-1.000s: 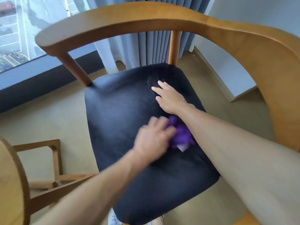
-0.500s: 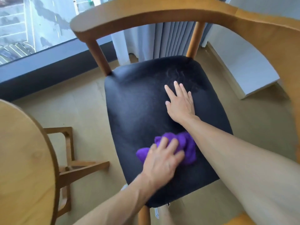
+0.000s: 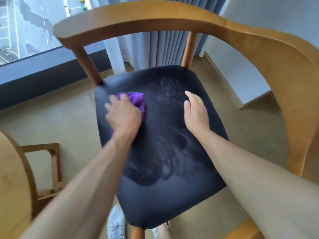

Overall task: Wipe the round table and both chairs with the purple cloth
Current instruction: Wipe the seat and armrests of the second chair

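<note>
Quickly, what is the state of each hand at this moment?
Left hand: closed on the purple cloth, pressing it on the black seat.
Right hand: open, flat over the seat, holding nothing.

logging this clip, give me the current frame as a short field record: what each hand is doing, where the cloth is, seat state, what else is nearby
left hand: pressing the purple cloth onto the seat's far left corner
right hand: flat, open, on the black seat, holding nothing
cloth: bunched, mostly under the left hand
seat: streaky wipe marks across the middle
chair frame: curved wooden backrest and arms
nearby: round table edge at left; white shoe below
</note>
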### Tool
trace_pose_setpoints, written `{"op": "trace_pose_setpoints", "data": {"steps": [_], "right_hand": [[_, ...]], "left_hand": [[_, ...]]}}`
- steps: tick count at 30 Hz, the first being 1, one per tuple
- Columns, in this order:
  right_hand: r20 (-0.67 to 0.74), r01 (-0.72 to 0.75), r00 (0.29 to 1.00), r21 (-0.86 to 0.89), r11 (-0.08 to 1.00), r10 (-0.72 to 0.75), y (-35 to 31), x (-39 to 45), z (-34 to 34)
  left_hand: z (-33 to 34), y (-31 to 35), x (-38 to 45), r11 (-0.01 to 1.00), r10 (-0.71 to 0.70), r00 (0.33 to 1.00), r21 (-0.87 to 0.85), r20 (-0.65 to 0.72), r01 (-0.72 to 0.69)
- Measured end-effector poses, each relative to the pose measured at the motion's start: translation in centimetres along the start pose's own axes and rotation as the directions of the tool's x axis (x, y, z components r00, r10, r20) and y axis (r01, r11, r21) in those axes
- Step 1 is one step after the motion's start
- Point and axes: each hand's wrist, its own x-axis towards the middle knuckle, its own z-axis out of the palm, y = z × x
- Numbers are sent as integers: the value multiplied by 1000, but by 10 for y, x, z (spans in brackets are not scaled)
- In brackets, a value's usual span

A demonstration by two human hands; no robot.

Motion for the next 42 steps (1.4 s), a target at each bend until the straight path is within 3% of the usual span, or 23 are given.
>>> {"op": "trace_pose_setpoints", "data": {"steps": [1,3,4,5,7,9,10,12,15,17,18,20,23,25,26,27,28,30,31,33,35,39,42], "right_hand": [[-41,-22,999,39,999,23,4,4,-9],[-82,-16,996,61,998,21,14,14,-26],[-91,-6,996,48,999,11,20,19,-35],[-100,-10,995,34,999,13,27,24,-44],[-127,-46,991,30,999,49,39,32,-60],[-157,-65,985,24,998,67,48,36,-68],[-167,-66,984,13,998,67,50,36,-68],[-180,-86,980,6,996,86,49,34,-63],[-160,-77,984,-10,997,74,49,29,-51],[-156,-64,986,-18,998,61,50,27,-47],[-150,-61,987,-13,998,58,50,26,-45],[-145,-65,987,40,997,70,47,26,-41],[-177,-242,941,247,938,289,49,23,-42],[-203,-326,889,350,878,411,56,16,-43],[-220,-325,884,344,881,413,55,11,-42],[-234,-296,899,299,907,371,48,6,-40],[-247,-244,922,227,943,299,38,4,-35],[-228,-151,963,-9,988,145,16,9,-20],[-186,-135,977,-144,980,107,5,13,-11],[-138,-145,985,-312,939,107,-11,21,3],[-132,-49,991,-355,934,1,-17,26,12],[-2,334,932,-388,859,-363,-19,40,16],[39,345,929,-445,826,-367,-2,50,2]], "left_hand": [[11,30,-22,998,61,998,9,11,-61],[32,89,-81,947,320,944,-3,85,-321],[44,110,-113,861,503,852,-1,146,-508],[54,123,-140,722,670,703,14,236,-692],[60,131,-146,475,829,442,-16,342,-880],[55,127,-107,423,868,387,-56,311,-904],[51,122,-80,435,866,415,-10,279,-900],[40,114,-19,581,786,588,96,191,-808],[22,108,52,895,437,898,74,49,-439],[20,121,53,973,226,973,39,40,-228],[21,132,37,980,195,979,26,55,-196],[31,154,-9,958,285,952,-25,114,-284],[43,162,-59,823,560,786,-281,262,-493],[28,150,-30,747,570,722,-613,392,-256],[21,140,-8,689,566,693,-718,448,-99],[15,126,14,670,562,699,-739,443,-71],[9,110,35,711,560,742,-674,369,-201],[11,74,68,830,541,826,-255,159,-495],[15,54,75,836,549,830,-61,101,-545],[27,23,76,794,571,802,133,174,-594],[44,5,72,764,581,784,185,219,-618],[61,1,73,757,597,789,223,149,-615],[64,-1,74,751,608,785,235,119,-617]]}}
